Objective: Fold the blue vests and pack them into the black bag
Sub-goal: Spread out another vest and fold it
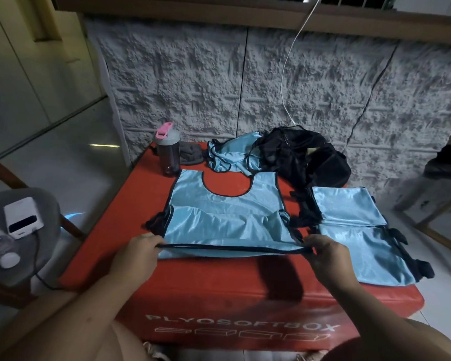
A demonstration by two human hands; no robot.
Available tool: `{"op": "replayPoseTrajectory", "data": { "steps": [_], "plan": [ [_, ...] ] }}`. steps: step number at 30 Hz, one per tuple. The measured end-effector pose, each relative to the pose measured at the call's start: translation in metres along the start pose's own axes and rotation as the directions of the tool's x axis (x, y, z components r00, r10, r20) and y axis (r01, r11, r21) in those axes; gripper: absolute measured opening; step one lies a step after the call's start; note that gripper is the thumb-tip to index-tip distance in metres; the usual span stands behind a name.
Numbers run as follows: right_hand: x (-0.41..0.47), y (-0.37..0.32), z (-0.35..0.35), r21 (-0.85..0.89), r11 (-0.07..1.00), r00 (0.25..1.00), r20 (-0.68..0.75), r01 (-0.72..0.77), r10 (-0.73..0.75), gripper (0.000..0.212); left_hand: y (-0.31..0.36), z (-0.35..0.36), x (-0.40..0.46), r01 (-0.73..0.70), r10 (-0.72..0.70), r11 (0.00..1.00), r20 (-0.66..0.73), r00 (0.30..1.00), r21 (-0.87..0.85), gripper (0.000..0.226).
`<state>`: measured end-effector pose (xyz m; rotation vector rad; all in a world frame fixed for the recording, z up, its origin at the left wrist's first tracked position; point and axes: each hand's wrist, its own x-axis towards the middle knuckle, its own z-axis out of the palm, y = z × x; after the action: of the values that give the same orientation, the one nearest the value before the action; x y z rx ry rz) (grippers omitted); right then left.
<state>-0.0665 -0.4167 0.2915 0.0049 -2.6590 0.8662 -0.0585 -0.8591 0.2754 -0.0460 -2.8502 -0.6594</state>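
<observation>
Here, the red box (219,282) lies under everything, its top reaching from beneath the fingers back to the grey wall. The spread vest (227,217) is flat on it just beyond the fingers, neck hole at the far end, near hem lifted off the box. The black bag (310,157) sits well beyond the right fingers, slumped at the box's back edge. Two folded vests (354,230) lie just outside the right fingers, one behind the other, touching. A crumpled vest (232,155) sits far beyond the fingers, against the bag. The left hand (136,254) curls its fingers round the hem's left corner, pinching it. The right hand (326,254) pinches the hem's right corner the same way, so the black-edged hem stretches taut between both. A bottle (168,152) with a pink lid stands far beyond the left fingers. A power bank (22,217) rests on a chair well outside the left fingers.
</observation>
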Motion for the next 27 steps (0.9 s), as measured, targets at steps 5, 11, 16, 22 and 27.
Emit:
{"op": "replayPoseTrajectory", "data": {
  "steps": [5,11,16,22,27],
  "plan": [
    [0.007,-0.010,-0.022,-0.006,1.000,0.997,0.076,-0.005,0.005,0.022,0.005,-0.012,-0.001,0.006,-0.017,0.993,-0.089,0.996,-0.122,0.026],
    [0.006,-0.016,-0.038,-0.065,0.994,0.994,0.075,0.082,-0.077,0.034,0.004,-0.027,-0.002,0.001,-0.004,0.999,-0.063,0.998,-0.052,0.029],
    [0.002,-0.021,-0.049,-0.120,0.992,0.994,0.108,0.037,-0.024,0.030,-0.005,-0.055,-0.009,-0.048,0.048,0.999,-0.019,0.999,0.001,0.039],
    [0.007,-0.029,-0.059,-0.166,0.984,0.992,0.094,-0.062,0.079,0.028,0.006,-0.083,-0.018,-0.080,0.065,0.990,-0.127,0.990,-0.118,0.057],
    [0.009,-0.034,-0.080,-0.154,0.988,0.997,0.064,-0.023,0.034,0.027,0.025,-0.099,-0.022,-0.056,0.029,0.982,-0.149,0.988,-0.181,0.048]
  ]
}}
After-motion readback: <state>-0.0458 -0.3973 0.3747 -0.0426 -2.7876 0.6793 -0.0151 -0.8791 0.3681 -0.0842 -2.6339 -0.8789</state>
